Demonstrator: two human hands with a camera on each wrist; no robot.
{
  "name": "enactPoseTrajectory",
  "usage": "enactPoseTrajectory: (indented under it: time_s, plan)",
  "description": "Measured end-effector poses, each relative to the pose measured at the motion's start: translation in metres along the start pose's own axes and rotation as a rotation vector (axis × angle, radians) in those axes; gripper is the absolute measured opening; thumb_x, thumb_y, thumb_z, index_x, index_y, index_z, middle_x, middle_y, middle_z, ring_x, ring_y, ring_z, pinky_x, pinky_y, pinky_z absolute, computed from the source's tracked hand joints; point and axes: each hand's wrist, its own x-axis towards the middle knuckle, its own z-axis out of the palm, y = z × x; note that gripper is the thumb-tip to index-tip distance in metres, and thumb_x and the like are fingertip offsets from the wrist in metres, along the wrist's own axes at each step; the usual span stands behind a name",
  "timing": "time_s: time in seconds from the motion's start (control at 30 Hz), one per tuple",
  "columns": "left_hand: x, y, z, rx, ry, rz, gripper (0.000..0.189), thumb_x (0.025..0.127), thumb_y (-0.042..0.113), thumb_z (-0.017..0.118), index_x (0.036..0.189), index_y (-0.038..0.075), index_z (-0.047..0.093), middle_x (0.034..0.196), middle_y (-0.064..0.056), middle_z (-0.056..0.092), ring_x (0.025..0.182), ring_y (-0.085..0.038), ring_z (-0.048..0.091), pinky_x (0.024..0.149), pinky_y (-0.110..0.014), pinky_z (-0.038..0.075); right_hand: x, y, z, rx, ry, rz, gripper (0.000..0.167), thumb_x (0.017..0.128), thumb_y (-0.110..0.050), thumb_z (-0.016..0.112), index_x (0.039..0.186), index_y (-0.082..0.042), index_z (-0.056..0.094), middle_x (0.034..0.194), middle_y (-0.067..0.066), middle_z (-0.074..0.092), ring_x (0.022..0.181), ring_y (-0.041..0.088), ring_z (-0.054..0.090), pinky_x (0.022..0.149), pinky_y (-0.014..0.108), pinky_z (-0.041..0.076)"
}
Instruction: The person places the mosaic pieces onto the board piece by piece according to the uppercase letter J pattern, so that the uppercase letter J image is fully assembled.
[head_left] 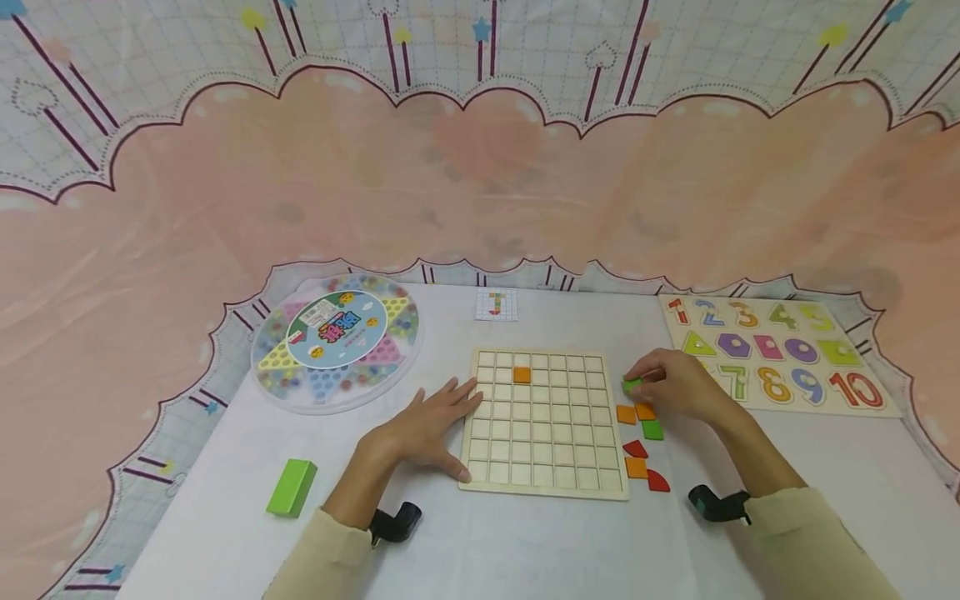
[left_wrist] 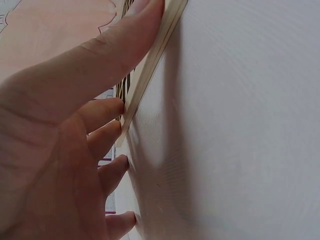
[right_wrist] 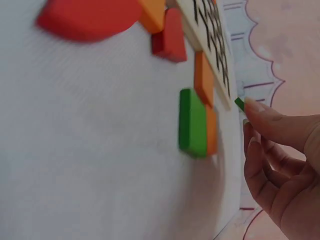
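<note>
A wooden grid board (head_left: 543, 493) lies on the table, with one orange square tile (head_left: 522, 375) in a cell near its top. My left hand (head_left: 427, 425) rests at the board's left edge, fingers spread; in the left wrist view its thumb (left_wrist: 100, 65) lies over the rim. Beyond the board's right side, my right hand (head_left: 678, 385) pinches a small green tile (head_left: 632, 386) between thumb and fingertips. Below that hand lie orange squares (head_left: 626, 414), another green tile (head_left: 652, 430) and red curved-edged tiles (head_left: 658, 481). The held tile is mostly hidden in the right wrist view.
Behind the board lies a small pattern card (head_left: 497, 304). A round marble game board (head_left: 337, 346) sits at the back left, a green box (head_left: 292, 488) at the front left. On the right is a number-and-shape puzzle (head_left: 780, 354). A patterned curtain (head_left: 480, 192) hangs behind.
</note>
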Motion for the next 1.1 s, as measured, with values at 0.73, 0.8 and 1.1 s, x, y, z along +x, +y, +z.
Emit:
enactPoseTrajectory:
  time_s: [0.73,0.8,1.1]
  plan:
    - [-0.002,-0.002,0.001,-0.002,0.007,-0.031,0.113,0.068,0.040,0.094,0.160,0.013,0.034,0.174,-0.005,0.017,0.163,-0.034,0.009,0.125,-0.071,0.007,0.049,-0.062,0.061,0.121,-0.024,-0.076,0.021,0.089,-0.014,0.078,0.109,-0.007,0.079,0.116,0.014,0.075,0.101,0.025,0.070,0.088,0.037,0.060]
    - [-0.002,-0.002,0.001,-0.007,0.007,-0.032,0.112,0.069,0.040,0.094,0.160,0.014,0.034,0.174,-0.004,0.017,0.163,-0.034,0.009,0.126,-0.071,0.007,0.053,-0.065,0.064,0.123,-0.023,-0.082,0.021,0.088,-0.014,0.079,0.108,-0.007,0.079,0.116,0.013,0.075,0.099,0.023,0.071,0.088,0.037,0.060]
    - [0.003,0.000,0.001,-0.009,0.007,-0.039,0.113,0.068,0.041,0.094,0.160,0.015,0.034,0.174,-0.003,0.016,0.163,-0.032,0.009,0.126,-0.070,0.007,0.060,-0.074,0.072,0.092,-0.014,-0.084,0.019,0.085,-0.014,0.082,0.103,-0.008,0.081,0.107,0.011,0.078,0.090,0.018,0.071,0.080,0.032,0.057]
